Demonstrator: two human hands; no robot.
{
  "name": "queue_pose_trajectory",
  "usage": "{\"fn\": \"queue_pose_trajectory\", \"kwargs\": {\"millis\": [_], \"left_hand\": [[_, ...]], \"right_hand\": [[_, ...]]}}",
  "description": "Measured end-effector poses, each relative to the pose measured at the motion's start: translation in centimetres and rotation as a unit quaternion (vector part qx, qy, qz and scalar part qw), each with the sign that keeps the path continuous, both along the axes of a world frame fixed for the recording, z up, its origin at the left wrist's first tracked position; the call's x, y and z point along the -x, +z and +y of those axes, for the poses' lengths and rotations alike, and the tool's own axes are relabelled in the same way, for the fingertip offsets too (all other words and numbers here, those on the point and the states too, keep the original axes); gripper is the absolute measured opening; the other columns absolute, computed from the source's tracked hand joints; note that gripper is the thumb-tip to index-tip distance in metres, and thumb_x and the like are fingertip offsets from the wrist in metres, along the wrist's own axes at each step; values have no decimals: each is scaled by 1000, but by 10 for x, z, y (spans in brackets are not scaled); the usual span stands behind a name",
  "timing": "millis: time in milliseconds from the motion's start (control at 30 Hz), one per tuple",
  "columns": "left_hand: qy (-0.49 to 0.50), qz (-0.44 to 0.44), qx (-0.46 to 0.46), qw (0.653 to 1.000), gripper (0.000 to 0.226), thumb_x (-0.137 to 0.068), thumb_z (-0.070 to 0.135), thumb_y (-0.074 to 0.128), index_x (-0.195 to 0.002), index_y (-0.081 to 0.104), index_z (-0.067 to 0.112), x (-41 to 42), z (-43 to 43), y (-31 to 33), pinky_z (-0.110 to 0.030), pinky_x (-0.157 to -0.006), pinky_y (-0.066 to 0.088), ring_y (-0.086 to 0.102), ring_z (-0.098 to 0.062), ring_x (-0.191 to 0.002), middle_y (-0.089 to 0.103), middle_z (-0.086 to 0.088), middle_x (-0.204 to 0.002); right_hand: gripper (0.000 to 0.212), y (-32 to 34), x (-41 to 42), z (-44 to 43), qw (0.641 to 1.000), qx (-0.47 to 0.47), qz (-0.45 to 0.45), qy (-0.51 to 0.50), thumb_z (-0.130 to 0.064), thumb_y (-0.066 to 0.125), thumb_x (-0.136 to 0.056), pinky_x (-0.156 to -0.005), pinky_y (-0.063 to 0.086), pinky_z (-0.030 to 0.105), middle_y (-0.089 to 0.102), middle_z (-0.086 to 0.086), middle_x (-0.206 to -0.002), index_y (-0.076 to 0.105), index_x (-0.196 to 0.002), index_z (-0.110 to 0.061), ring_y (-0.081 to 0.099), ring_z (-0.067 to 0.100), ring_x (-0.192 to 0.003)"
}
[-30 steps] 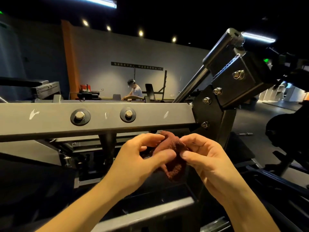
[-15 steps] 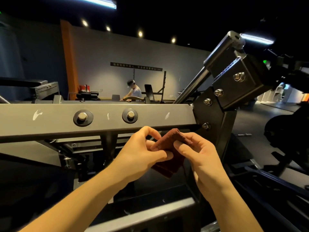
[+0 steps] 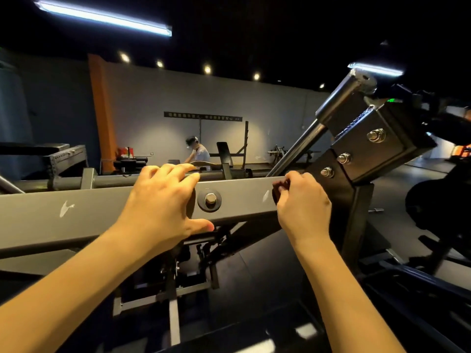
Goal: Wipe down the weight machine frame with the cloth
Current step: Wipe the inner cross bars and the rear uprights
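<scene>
A person's 2 bare hands work at a grey steel beam [image 3: 242, 200] on a gym weight machine. The right hand [image 3: 303, 207] is curled tight round a bunched dark red cloth [image 3: 279, 188] and presses it against the beam's front face. Only a small fold of cloth shows, at the fingertips. On the outer side of this grip, close beside the knuckles, a bolted black bracket [image 3: 354, 205] joins the beam. On the inner side, just beside the cloth, is a pale scuff [image 3: 265, 196].

The left hand [image 3: 163, 202] grasps nothing. It lies loose on the beam, fingers fairly straight over the top edge, thumb along the lower edge. 1 large bolt [image 3: 209, 199] sits between the 2 hands, right next to the left palm.

Likely risks: the wadded cloth touches little metal, so a pass may leave streaks. A sweep inward could snag it on the raised bolt head or run into the resting left hand. A push outward could knock knuckles on the bracket.
</scene>
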State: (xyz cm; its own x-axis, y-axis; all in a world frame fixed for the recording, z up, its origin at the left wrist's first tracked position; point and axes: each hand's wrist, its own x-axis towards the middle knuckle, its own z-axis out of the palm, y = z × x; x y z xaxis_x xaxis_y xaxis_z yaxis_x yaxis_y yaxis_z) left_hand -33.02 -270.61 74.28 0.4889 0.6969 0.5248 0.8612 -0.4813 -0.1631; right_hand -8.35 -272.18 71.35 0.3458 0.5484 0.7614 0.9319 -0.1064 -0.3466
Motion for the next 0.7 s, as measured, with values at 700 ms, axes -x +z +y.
{"fn": "queue_pose_trajectory", "kwargs": {"millis": [700], "left_hand": [[-94, -76, -17, 992, 91, -67, 83, 61, -124, 72, 12, 11, 43, -22, -58, -96, 44, 66, -35, -109, 73, -7, -115]], "right_hand": [[12, -14, 17, 12, 993, -10, -96, 68, -17, 66, -94, -65, 41, 27, 61, 7, -96, 67, -103, -9, 55, 18, -82]]}}
